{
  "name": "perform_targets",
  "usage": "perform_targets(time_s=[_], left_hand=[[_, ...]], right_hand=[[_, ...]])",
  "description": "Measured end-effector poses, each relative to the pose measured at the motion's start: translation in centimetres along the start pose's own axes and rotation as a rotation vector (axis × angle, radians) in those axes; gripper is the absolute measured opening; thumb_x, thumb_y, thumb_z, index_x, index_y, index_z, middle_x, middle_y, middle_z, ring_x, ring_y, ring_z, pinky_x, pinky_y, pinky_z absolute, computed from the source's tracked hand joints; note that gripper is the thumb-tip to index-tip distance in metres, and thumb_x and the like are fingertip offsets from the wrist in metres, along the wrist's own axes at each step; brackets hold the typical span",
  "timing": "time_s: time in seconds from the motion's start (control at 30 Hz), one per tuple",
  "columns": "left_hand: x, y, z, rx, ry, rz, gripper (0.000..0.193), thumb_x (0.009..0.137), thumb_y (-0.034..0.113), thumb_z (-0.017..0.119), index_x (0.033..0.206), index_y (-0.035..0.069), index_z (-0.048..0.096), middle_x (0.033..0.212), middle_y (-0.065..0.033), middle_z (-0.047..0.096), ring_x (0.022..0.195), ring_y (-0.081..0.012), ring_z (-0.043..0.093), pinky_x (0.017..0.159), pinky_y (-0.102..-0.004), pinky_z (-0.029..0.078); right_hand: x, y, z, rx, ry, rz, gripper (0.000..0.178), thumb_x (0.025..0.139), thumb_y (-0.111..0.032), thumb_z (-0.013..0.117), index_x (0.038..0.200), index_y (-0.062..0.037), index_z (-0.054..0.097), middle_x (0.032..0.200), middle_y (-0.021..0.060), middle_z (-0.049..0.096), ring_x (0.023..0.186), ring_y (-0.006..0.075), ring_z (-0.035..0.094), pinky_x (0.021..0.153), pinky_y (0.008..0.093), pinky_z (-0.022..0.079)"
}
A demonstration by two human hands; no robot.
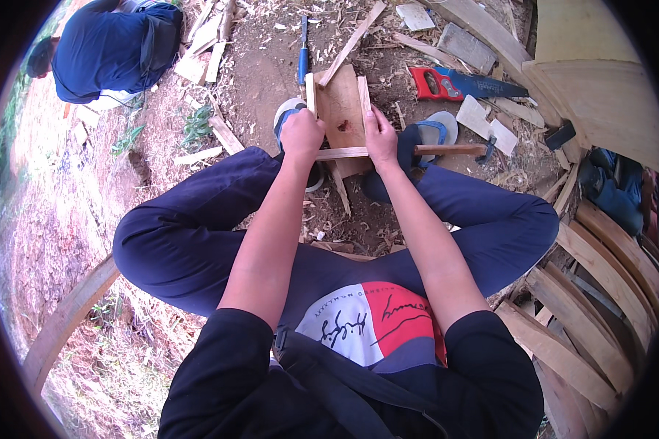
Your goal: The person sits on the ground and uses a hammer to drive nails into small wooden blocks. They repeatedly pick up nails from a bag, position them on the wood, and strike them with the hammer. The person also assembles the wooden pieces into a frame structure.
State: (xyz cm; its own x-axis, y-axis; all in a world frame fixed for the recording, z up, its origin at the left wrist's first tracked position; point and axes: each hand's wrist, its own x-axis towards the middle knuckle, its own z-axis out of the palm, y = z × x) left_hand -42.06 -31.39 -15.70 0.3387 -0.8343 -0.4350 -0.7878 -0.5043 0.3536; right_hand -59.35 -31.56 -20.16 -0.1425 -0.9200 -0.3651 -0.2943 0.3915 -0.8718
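Observation:
Between my feet lies a wide wooden board point(340, 102) with a dark reddish mark on it. Over it I hold a three-sided wooden frame point(342, 153), with two upright strips and one crosspiece at the near end. My left hand point(302, 135) is closed at the left corner; the joint under it is hidden. On the other side my right hand point(381, 139) grips the right strip near the crosspiece, thumb along the wood. A hammer point(454, 149) lies just right of my right hand, its wooden handle partly behind my leg.
A blue-handled chisel point(302, 64) lies beyond the board. Farther right is a handsaw point(447, 84) with a red handle. Wood offcuts point(476, 117) and shavings litter the dirt. Curved planks point(578, 322) are stacked at the right. Another person point(113, 51) bends down at far left.

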Motion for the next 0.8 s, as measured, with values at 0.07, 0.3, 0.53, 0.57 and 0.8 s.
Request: perform_targets(time_s=[0.07,0.3,0.53,0.57,0.8], left_hand=[[0.0,-0.1,0.1,-0.004,0.006,0.006,0.025,0.082,0.023,0.063,0.087,-0.001,0.067,0.086,-0.0237,0.068,0.084,-0.04,0.068,0.076,-0.0488,0.054],[0.4,-1.2,1.1,-0.099,-0.03,-0.004,0.03,0.081,0.026,0.066,0.095,-0.001,0.061,0.091,-0.0242,0.067,0.089,-0.0412,0.066,0.082,-0.0492,0.051],[2.0,-0.5,1.4,-0.279,-0.128,-0.074,0.044,0.082,0.034,0.069,0.107,0.0,0.058,0.1,-0.0252,0.067,0.101,-0.0388,0.064,0.085,-0.0457,0.05],[2.6,-1.7,1.9,-0.267,-0.113,-0.079,0.046,0.082,0.035,0.07,0.109,0.0,0.058,0.101,-0.0257,0.067,0.102,-0.0387,0.064,0.086,-0.0451,0.05],[3.4,-2.9,-1.8,-1.141,-0.653,-0.104,0.037,0.093,0.017,0.065,0.127,0.006,0.053,0.117,-0.0077,0.064,0.105,-0.0216,0.063,0.092,-0.0408,0.05]], right_hand=[[0.1,0.0,-0.1,-0.01,0.0,0.006,0.046,0.096,-0.037,0.056,0.129,-0.0051,0.06,0.116,0.0134,0.069,0.106,0.0184,0.065,0.093,0.0298,0.048],[-0.1,-0.5,0.0,-0.069,0.01,0.001,0.045,0.095,-0.038,0.056,0.125,-0.0038,0.062,0.113,0.0129,0.069,0.104,0.0188,0.066,0.092,0.0313,0.049],[0.5,1.5,-0.7,-0.052,-0.099,-0.098,0.052,0.092,-0.035,0.062,0.128,0.0015,0.054,0.112,0.0154,0.066,0.101,0.0214,0.064,0.09,0.0327,0.049],[0.0,0.4,-0.5,0.021,-0.157,-0.053,0.053,0.092,-0.034,0.063,0.129,0.0018,0.052,0.113,0.0153,0.065,0.102,0.0206,0.063,0.09,0.0325,0.048],[-0.2,-3.3,-2.6,0.437,-0.198,0.153,0.044,0.095,-0.026,0.059,0.13,-0.001,0.052,0.111,0.0061,0.062,0.099,0.0121,0.058,0.088,0.0286,0.046]])
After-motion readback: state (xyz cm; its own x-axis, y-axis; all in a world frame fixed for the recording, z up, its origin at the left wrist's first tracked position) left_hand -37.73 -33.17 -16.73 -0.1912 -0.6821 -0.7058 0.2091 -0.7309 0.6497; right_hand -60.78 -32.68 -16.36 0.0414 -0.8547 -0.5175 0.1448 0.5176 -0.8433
